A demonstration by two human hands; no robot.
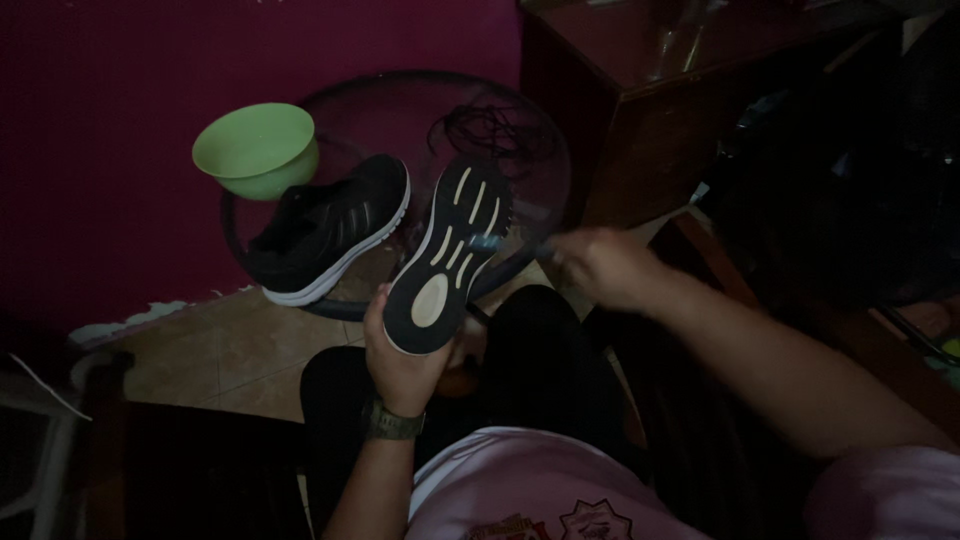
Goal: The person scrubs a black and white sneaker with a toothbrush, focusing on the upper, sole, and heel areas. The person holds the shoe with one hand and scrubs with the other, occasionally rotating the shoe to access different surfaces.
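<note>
**A:** What is each hand doing?

**B:** The left hand [402, 360], with a watch [391, 421] on its wrist, has its grip closed around the heel of a black sneaker [447, 255], held sole up with the toe pointing away. The right hand [603, 266] is blurred. Its grip looks pinched around something thin beside the toe, but I cannot tell what it is or how firmly it is held.

**A:** How many of each thing?

**B:** Two sneakers: the held one, and a second black sneaker [330, 228] with a white sole, resting upright on a round glass counter [540, 185]. One green bowl [257, 149] sits at the counter's left rim, just beside that sneaker. One tangle of black shoelace [482, 130] lies toward the far side.

**A:** How much room is there?

**B:** The held sneaker hangs over the counter's near edge, above the person's lap. A dark wooden cabinet [640, 80] stands close on the right and a magenta wall [110, 150] on the left. Tiled floor [230, 355] shows below.
</note>
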